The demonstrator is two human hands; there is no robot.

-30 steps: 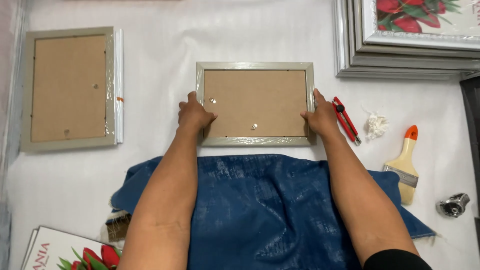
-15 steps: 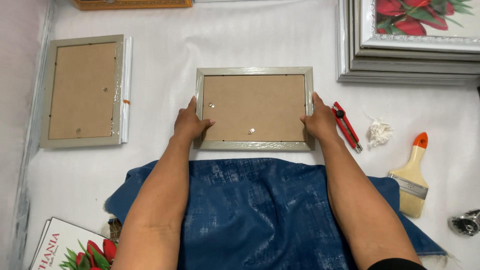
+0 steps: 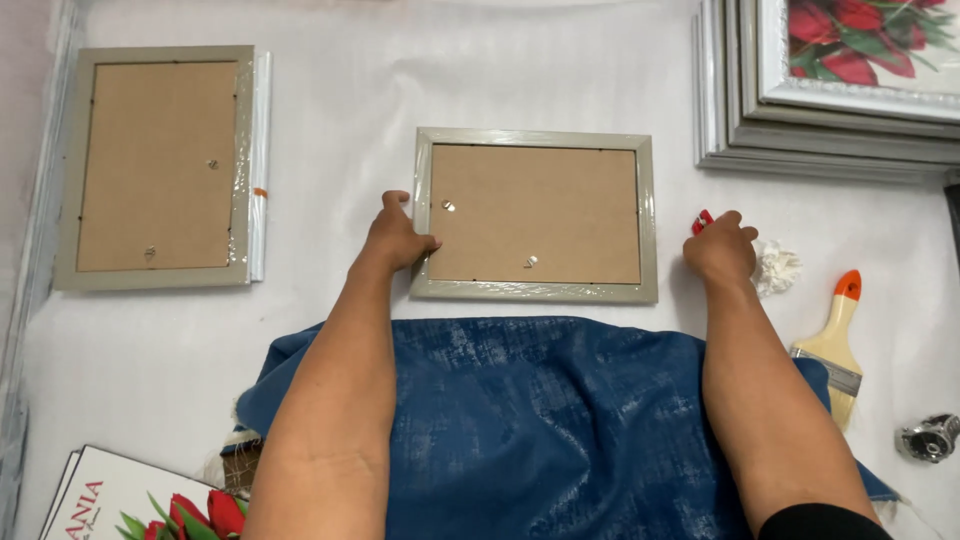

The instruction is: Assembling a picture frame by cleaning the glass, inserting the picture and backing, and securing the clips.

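Note:
A grey picture frame (image 3: 535, 291) wrapped in clear film lies face down on the white table, brown backing board up. My left hand (image 3: 395, 240) grips its left edge, with the thumb on the backing near the lower left corner. My right hand (image 3: 720, 250) is off the frame, just to its right. It rests over a red cutter (image 3: 703, 220) with its fingers curled around it; only the cutter's red tip shows. A crumpled white wad (image 3: 778, 268) lies right beside that hand.
A second face-down frame (image 3: 85, 170) lies at far left. A stack of frames (image 3: 830, 150) with a red flower picture fills the top right. Also here: a paintbrush with an orange tip (image 3: 835, 345), a metal knob (image 3: 928, 438), a blue cloth (image 3: 540, 420) and flower prints (image 3: 110, 500).
My right hand has left the frame's right edge and moved right onto the red cutter. My left hand stays on the left edge. The camera view has shifted slightly.

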